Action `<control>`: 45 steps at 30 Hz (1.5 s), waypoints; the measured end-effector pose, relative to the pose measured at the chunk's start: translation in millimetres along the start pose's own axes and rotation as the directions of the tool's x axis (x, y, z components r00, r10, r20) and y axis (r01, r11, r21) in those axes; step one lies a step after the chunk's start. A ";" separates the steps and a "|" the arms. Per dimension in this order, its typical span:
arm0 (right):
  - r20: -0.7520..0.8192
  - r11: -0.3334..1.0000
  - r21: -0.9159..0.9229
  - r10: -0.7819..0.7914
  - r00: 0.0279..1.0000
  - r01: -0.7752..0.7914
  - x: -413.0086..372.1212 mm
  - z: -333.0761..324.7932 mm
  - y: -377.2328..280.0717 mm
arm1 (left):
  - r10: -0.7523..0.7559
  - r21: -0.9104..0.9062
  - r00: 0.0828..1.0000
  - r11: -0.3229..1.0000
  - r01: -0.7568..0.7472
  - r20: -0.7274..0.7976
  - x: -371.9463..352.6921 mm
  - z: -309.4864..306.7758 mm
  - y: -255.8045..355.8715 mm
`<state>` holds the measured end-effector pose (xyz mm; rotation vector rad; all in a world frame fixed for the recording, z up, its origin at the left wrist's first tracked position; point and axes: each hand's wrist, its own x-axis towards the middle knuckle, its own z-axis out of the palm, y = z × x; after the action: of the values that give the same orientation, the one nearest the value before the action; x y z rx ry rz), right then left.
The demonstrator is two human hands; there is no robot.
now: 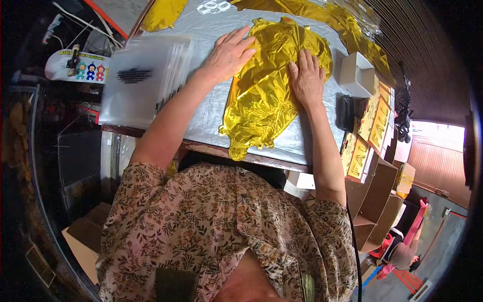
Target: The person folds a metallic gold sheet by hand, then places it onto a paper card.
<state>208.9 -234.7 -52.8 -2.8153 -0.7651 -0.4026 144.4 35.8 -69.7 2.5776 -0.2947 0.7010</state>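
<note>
A shiny gold foil balloon point(271, 93), uninflated and creased, lies flat across the silvery tabletop point(204, 118). Its lower end reaches over the near table edge. My left hand point(230, 54) rests at the balloon's upper left edge, fingers stretched out and their tips on the foil. Lying on the right side of the balloon is my right hand point(308, 83), palm down with fingers extended. Neither hand grips anything.
Clear plastic bags point(138, 80) are stacked at the left. More gold foil point(312, 11) runs along the far side, near white rings point(213, 7). An open white box point(357, 74), a black object point(345, 113) and lettered packs point(377, 123) line the right side.
</note>
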 end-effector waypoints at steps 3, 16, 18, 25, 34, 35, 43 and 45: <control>0.011 1.000 0.007 0.009 1.000 -0.009 -0.5 -3.5 -2.1 | -0.032 0.000 0.999 1.000 0.032 0.023 0.7 -3.3 5.6; 0.062 0.999 -0.002 0.043 0.997 -0.043 -0.9 -6.0 -5.2 | -0.047 -0.070 0.996 0.996 0.053 0.079 16.4 -24.7 68.6; 0.035 0.999 -0.009 0.032 0.999 -0.032 -0.3 -3.4 -3.8 | -0.113 -0.133 0.979 0.982 0.137 0.169 13.7 -13.6 69.7; -0.003 1.000 0.014 0.014 1.000 -0.014 0.5 0.0 -1.3 | -0.087 -0.122 0.986 0.987 0.104 0.141 8.2 -1.3 64.9; -0.014 1.000 0.021 0.003 1.000 -0.003 -0.4 3.8 0.7 | -0.553 -0.371 0.833 0.772 0.516 0.006 -20.7 -51.9 29.1; -0.015 1.000 0.024 0.005 1.000 -0.005 -0.3 3.4 0.3 | -0.595 -0.335 0.804 0.761 0.556 -0.016 -28.6 -59.0 17.8; -0.012 1.000 0.002 0.009 1.000 -0.009 -0.1 3.2 -0.1 | -0.052 0.201 0.923 0.970 0.138 -0.382 -23.9 -85.3 42.2; -0.020 1.000 -0.005 0.004 1.000 -0.004 -1.6 2.5 -1.6 | -0.156 0.005 0.955 0.987 0.163 -0.254 -25.2 -70.5 53.9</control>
<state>207.2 -233.4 -55.6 -2.8132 -0.7549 -0.4322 76.0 24.2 -8.9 2.4657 0.0050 0.9653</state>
